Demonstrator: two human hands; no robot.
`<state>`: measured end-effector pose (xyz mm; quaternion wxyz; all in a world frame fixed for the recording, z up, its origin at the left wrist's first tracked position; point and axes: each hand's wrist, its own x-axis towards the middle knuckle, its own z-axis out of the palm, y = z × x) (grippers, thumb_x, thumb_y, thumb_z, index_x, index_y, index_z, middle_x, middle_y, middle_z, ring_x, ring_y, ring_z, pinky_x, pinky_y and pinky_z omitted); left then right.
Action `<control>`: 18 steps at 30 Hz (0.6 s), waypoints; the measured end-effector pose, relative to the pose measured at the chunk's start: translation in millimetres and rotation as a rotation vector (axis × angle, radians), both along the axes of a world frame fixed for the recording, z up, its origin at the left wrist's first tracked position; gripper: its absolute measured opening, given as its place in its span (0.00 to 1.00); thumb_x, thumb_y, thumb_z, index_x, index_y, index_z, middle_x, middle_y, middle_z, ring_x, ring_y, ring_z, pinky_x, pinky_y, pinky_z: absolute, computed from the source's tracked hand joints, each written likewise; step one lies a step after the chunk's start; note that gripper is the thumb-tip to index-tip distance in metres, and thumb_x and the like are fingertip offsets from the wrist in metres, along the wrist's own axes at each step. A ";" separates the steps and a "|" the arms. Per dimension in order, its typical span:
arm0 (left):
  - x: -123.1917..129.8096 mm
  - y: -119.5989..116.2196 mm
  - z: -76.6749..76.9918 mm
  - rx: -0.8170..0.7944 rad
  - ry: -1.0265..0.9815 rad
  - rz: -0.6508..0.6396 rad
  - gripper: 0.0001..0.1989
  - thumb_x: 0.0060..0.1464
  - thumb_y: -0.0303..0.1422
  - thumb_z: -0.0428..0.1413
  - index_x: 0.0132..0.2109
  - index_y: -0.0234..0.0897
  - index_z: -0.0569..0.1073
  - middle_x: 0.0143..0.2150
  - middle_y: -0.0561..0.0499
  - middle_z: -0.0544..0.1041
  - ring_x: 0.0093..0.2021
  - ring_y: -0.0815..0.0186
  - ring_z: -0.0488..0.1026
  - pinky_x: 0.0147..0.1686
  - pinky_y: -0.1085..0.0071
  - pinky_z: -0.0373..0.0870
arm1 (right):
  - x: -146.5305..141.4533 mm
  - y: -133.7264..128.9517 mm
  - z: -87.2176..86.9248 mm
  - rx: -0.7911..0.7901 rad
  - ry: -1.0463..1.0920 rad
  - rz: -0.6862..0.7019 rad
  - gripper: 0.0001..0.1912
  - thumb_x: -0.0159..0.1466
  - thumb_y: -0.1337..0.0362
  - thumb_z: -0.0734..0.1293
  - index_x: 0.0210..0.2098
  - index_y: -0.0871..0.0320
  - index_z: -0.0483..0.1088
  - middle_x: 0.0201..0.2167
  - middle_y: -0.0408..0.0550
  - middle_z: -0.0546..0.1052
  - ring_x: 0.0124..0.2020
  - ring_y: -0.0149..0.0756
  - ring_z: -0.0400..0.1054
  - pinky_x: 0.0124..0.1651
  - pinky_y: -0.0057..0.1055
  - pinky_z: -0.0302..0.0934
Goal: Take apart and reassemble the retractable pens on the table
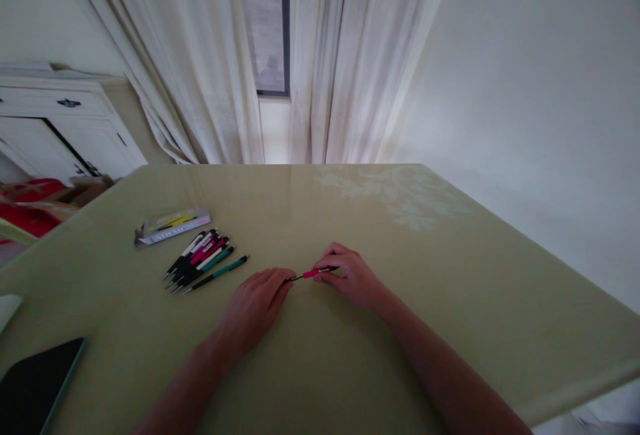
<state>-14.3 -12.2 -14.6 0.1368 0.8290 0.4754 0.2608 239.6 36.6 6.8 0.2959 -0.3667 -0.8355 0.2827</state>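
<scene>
Over the middle of the table, my right hand (349,275) pinches the pink barrel of a pen (311,273), its dark end lying along the fingers. My left hand (260,295) is closed at the other side, holding a thin dark piece (298,278) that lines up with the pink barrel. Whether the two are joined cannot be made out. Left of my left hand lies a pile of several pens (200,258) with black, white, pink and teal parts. One teal and black pen (217,275) rests a little apart at the pile's right side.
An open pen box (174,225) lies behind the pile. A dark flat device (43,381) is at the table's near left, with a white object (7,308) beyond it. The green table (500,288) meets a wall on the right. Curtains and a white cabinet stand behind.
</scene>
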 end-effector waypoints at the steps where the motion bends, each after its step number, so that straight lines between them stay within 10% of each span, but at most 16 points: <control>1: 0.1 0.2 0.2 0.004 0.005 0.004 0.14 0.73 0.37 0.44 0.52 0.42 0.73 0.46 0.48 0.81 0.46 0.59 0.78 0.49 0.60 0.72 | 0.4 0.4 0.5 -0.001 -0.006 -0.004 0.12 0.69 0.54 0.71 0.44 0.54 0.82 0.39 0.49 0.76 0.42 0.38 0.71 0.47 0.34 0.64; 10: -1.7 0.7 1.7 0.002 0.039 0.084 0.12 0.73 0.36 0.44 0.49 0.41 0.71 0.44 0.47 0.80 0.44 0.58 0.76 0.48 0.58 0.72 | 14.2 9.3 4.4 0.025 0.000 -0.055 0.06 0.68 0.61 0.72 0.41 0.56 0.80 0.37 0.49 0.79 0.40 0.37 0.73 0.48 0.34 0.64; 18: 0.7 1.5 -0.4 -0.026 0.030 0.102 0.11 0.72 0.37 0.44 0.48 0.41 0.71 0.44 0.48 0.80 0.43 0.57 0.77 0.48 0.58 0.72 | 51.7 25.3 2.0 0.091 -0.193 -0.503 0.01 0.63 0.68 0.70 0.36 0.58 0.74 0.33 0.48 0.78 0.32 0.35 0.72 0.38 0.30 0.62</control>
